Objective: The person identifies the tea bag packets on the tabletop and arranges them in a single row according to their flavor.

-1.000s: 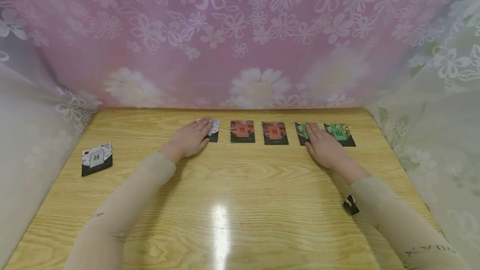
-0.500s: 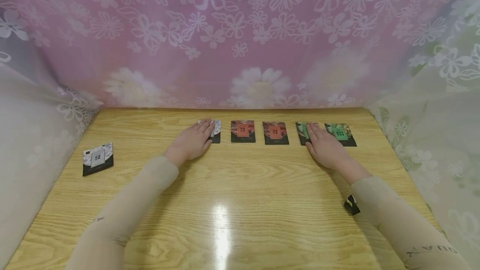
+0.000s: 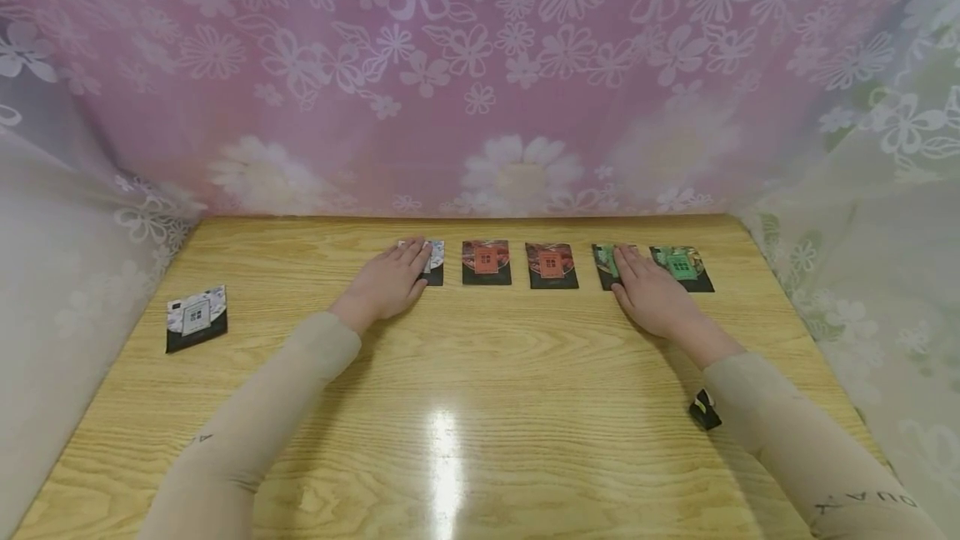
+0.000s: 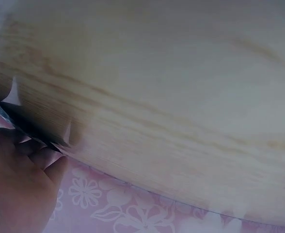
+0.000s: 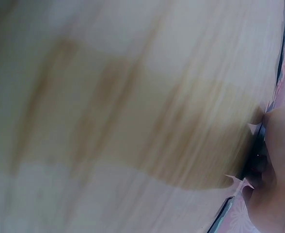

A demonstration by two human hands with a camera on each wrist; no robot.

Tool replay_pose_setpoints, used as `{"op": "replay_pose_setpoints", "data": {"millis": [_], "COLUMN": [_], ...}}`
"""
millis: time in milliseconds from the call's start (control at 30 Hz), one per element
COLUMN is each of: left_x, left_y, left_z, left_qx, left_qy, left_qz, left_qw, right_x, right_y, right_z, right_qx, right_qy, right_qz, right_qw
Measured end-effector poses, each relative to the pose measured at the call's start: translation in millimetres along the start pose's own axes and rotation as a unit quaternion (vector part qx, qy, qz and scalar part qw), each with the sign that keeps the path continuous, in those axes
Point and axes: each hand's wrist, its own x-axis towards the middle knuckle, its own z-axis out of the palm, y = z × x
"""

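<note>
A: Status, near to far?

B: Nearest: small black object [image 3: 703,411] on the desk [image 3: 480,407] beside the right sleeve, can't identify it. Sleeves carry lettering, partly readable as "QUA" on the right forearm [image 3: 862,500]; the rest is too small.

A: Hands?

B: Both flat, fingers straight, nothing gripped. Left hand [image 3: 386,282] presses the grey-white card [image 3: 434,261] at the left end of the row. Right hand [image 3: 649,290] lies on the dark green card [image 3: 604,263].

A: Rest of the row?

B: Two red cards [image 3: 487,262] [image 3: 551,265] between the hands, lighter green card [image 3: 682,267] just right of the right hand. One stray grey-white card [image 3: 196,318] sits well apart, near the left edge.

A: Step?

B: Looks like lining up the row by colour pairs. Stray card probably belongs beside its match, so the next move likely needs the left hand to lift and reach across.

A: Print on the cards?

B: House motif, no legible text. Wrist views too blurred.
</note>
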Motion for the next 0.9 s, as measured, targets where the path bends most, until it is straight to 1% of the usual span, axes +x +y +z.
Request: {"op": "replay_pose_setpoints", "data": {"millis": [333, 400, 533, 700, 833, 900], "left_x": [-1.0, -2.4, -9.0, -23.5, -41.4, -51.0], "left_y": [-2.9, -4.3, -10.4, -24.4, -38.4, -47.2], "left_z": [-3.8, -4.7, -5.3, -5.8, -6.7, -6.1], "left_qx": [0.001, -0.003, 0.000, 0.002, -0.010, -0.017], "left_qy": [-0.001, 0.008, 0.037, 0.068, 0.077, 0.073], "left_qz": [0.006, 0.011, 0.024, 0.028, 0.014, 0.001], "left_qw": [1.0000, 0.9999, 0.9990, 0.9973, 0.9969, 0.9972], "right_x": [0.1, 0.2, 0.0, 0.5, 0.3, 0.1], "right_y": [-0.2, 0.0, 0.6, 1.2, 1.6, 1.5], "right_z": [0.5, 0.6, 0.6, 1.7, 2.2, 2.0], "right_qx": [0.000, 0.001, 0.005, 0.009, 0.005, 0.003], "right_qy": [0.001, 0.002, 0.004, 0.006, 0.004, 0.003], "right_qz": [0.000, 0.000, 0.001, 0.003, 0.002, 0.002], "right_qw": [1.000, 1.000, 1.000, 1.000, 1.000, 1.000]}}
